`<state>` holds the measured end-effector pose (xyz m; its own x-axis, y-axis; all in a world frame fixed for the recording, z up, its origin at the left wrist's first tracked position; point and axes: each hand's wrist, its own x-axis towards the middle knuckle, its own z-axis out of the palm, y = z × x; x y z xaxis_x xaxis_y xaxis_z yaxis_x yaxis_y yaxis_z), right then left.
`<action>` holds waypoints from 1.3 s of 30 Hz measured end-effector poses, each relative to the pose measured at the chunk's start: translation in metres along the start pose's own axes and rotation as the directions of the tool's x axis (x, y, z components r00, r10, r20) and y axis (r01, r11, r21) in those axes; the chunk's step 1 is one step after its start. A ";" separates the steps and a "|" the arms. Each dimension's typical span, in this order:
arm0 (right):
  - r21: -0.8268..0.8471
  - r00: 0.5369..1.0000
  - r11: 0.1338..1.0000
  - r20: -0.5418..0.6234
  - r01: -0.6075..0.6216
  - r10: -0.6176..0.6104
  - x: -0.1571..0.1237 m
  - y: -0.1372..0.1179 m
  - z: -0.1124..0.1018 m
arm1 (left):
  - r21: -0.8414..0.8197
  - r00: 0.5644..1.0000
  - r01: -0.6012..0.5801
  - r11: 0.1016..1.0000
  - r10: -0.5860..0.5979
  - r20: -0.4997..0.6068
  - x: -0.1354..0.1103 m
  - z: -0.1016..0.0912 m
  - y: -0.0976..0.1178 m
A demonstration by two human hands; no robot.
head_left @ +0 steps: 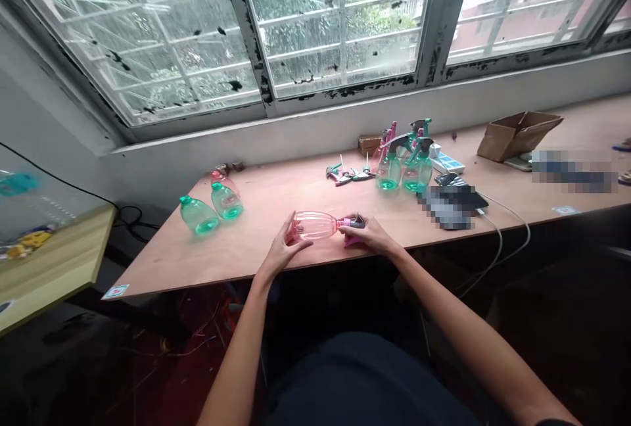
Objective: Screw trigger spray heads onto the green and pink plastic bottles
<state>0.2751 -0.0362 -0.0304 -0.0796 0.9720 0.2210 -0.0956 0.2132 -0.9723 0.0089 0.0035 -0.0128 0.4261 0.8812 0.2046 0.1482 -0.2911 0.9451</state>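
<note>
A pink clear spray bottle [316, 225] lies on its side near the front edge of the wooden table [276, 196]. My left hand [284, 248] is wrapped round its base. My right hand [369, 234] grips the neck end, where a pink and grey trigger head [355, 221] sits. Both hands rest on the table top.
Three capless bottles, two green [198, 215] and one pink-topped [225, 197], lie at the left. Finished green spray bottles [404, 163] stand at the back, with loose trigger heads [348, 173] beside them. A cardboard box [515, 135] and cables [497, 229] lie at the right.
</note>
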 end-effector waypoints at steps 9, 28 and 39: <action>0.016 0.999 0.999 0.002 -0.036 0.036 0.002 0.002 -0.002 | -0.037 0.999 0.043 0.998 -0.042 0.023 -0.002 -0.001 0.004; 0.010 0.998 0.998 0.008 -0.060 0.060 0.000 -0.003 0.003 | 0.053 0.999 0.015 0.998 -0.018 0.048 0.000 -0.002 0.007; 0.010 0.998 0.997 0.002 -0.070 0.070 0.001 -0.005 0.006 | 0.090 0.999 0.001 0.996 -0.005 0.052 0.001 -0.002 0.008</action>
<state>0.2692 -0.0368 -0.0246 -0.0882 0.9844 0.1522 -0.0999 0.1433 -0.9846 0.0082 0.0026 -0.0047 0.4709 0.8623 0.1861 0.2286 -0.3230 0.9184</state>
